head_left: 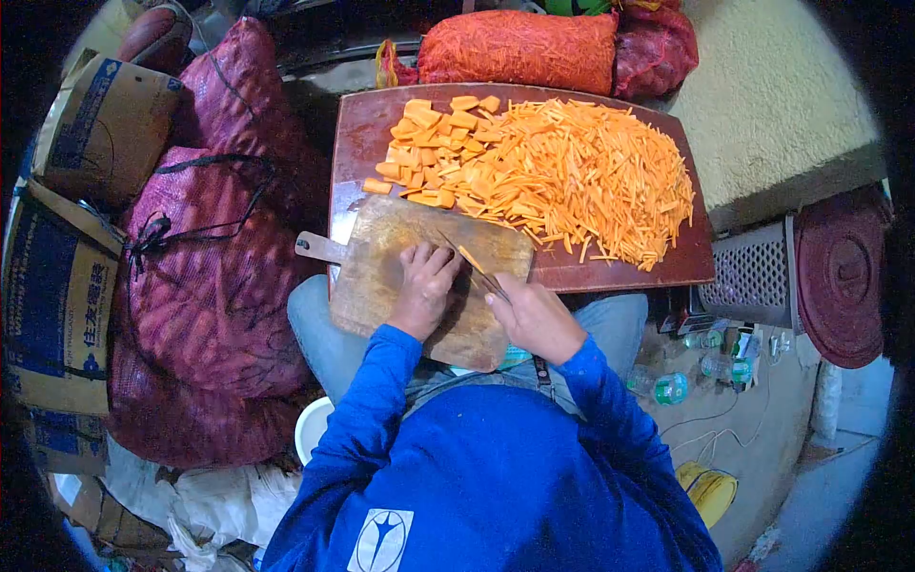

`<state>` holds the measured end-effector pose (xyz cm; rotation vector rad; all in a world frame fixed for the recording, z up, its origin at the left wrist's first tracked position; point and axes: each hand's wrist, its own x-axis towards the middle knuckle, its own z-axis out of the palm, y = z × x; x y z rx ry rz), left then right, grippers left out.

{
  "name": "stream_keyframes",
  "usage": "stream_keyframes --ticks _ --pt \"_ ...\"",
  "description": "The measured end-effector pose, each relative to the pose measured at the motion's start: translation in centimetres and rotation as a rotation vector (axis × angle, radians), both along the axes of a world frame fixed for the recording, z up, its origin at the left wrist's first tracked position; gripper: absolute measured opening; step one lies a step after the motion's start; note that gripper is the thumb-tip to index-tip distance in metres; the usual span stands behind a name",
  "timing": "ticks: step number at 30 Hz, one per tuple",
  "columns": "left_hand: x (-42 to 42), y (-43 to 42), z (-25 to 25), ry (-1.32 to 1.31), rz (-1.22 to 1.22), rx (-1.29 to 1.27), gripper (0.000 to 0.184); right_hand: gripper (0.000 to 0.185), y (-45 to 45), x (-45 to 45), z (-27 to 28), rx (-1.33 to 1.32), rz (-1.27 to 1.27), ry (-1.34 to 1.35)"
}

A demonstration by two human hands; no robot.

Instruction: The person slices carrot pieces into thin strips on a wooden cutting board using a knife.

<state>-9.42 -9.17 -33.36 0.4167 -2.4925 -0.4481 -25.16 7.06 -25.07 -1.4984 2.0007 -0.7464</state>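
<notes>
My left hand rests on the wooden cutting board with its fingers curled down and together. Whatever lies beneath those fingers is hidden from above. Close beside it, my right hand grips a knife by its handle, the blade pointing up and left toward the left fingertips. A thin orange carrot strip shows along the blade. Beyond the board, thick carrot pieces lie at the left, and a large heap of carrot sticks spreads to the right.
The board overlaps the near edge of a red-brown table. Behind stands a bulging red mesh bag. Large red mesh sacks and cardboard boxes crowd the left. A grey perforated crate and plastic bottles are at right.
</notes>
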Motion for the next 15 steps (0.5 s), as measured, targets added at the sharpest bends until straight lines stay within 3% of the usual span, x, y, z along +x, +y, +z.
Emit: stream_keyframes --ticks 2,8,15 --pt "0.1 -0.3 -0.5 0.032 0.004 -0.02 0.038 0.028 -0.4 0.0 1.2 0.128 0.022 -0.001" --pt "0.3 -0.1 -0.4 0.02 -0.003 -0.011 0.038 0.031 0.8 0.2 -1.0 0.019 -0.004 -0.015" --pt "0.2 -0.2 -1.5 0.028 0.013 -0.006 0.043 0.034 1.0 -0.1 0.8 0.05 0.004 -0.112"
